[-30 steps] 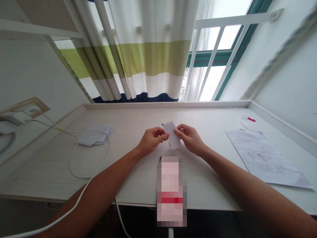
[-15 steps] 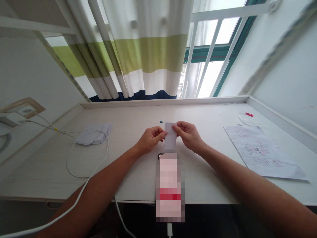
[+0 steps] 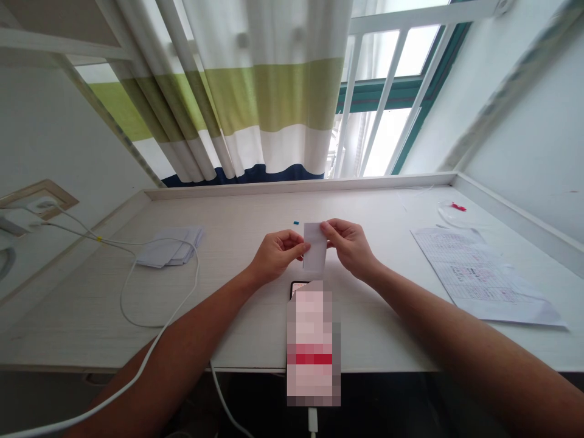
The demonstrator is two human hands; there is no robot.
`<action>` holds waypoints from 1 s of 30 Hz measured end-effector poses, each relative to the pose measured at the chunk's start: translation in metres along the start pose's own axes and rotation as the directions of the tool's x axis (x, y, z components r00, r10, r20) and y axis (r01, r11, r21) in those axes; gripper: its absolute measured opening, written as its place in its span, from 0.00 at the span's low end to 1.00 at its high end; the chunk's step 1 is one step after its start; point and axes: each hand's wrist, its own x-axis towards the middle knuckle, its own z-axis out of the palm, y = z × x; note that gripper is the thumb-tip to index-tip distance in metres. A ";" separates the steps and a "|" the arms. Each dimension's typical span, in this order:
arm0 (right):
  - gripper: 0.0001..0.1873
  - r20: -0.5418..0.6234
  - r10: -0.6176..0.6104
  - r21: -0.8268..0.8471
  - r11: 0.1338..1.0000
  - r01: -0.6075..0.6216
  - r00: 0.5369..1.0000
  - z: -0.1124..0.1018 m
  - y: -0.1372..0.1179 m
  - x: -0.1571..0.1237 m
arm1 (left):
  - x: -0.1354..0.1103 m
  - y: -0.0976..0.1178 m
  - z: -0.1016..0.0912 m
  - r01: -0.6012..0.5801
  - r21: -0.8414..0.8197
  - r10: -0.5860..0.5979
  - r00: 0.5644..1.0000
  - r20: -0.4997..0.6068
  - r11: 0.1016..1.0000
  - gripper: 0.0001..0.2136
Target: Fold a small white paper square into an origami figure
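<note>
Between my hands, above the white desk (image 3: pixel 246 210), is a small upright piece of white paper (image 3: pixel 314 252), taller than it is wide. My left hand (image 3: pixel 280 252) pinches its left edge between thumb and fingers. At its upper right edge my right hand (image 3: pixel 349 243) grips it, thumb in front and fingers behind. Just below the paper lies a phone (image 3: pixel 314 340), its screen mostly pixelated and its lower end past the desk's front edge. A tiny blue piece (image 3: pixel 296 222) rests on the desk behind my left hand.
Stacked white papers (image 3: pixel 164 246) lie at the left, crossed by a white cable (image 3: pixel 198 267) from the wall socket (image 3: pixel 45 204). At the right is a written sheet (image 3: pixel 479 277), with a red bit (image 3: pixel 458 207) behind it. A striped curtain (image 3: pixel 274 91) hangs beyond the desk.
My right hand has shifted slightly up along the paper's right edge, and the paper is tilted a little. Both hands still hold it. The whole view has shifted slightly.
</note>
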 end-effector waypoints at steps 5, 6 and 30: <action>0.20 0.027 0.019 0.056 0.998 -0.020 0.999 -0.001 0.001 0.003 | -0.001 0.000 0.003 0.025 -0.019 -0.025 1.000 -0.007 0.999 0.15; 0.21 0.034 0.032 0.054 0.998 -0.034 0.999 -0.002 0.003 0.004 | 0.000 -0.001 0.004 0.022 -0.008 -0.022 0.999 -0.023 1.000 0.15; 0.29 0.221 0.145 -0.209 0.973 -0.098 0.965 0.002 0.014 -0.001 | 0.003 -0.001 -0.006 0.012 0.144 0.001 0.996 -0.093 0.990 0.17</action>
